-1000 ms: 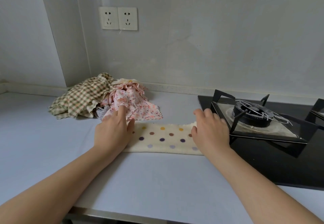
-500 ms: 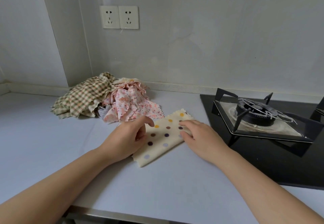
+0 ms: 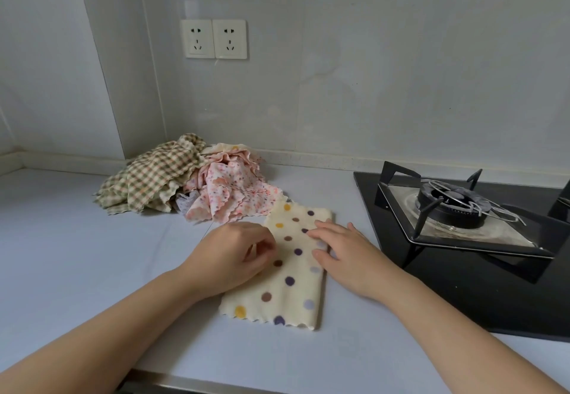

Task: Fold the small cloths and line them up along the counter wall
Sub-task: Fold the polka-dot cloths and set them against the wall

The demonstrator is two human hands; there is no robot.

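Beside the gas hob (image 3: 462,288), our right hand (image 3: 348,257) lies flat on the folded polka-dot cloth (image 3: 290,282); we cannot tell whether our curled left hand (image 3: 231,257) pinches it.

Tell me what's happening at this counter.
A person is folding a dotted cloth on the counter beside the stove. The right hand presses flat on its right side; the left hand, fingers curled, is at its left edge. A pile of unfolded cloths sits by the wall; none is lined up yet.
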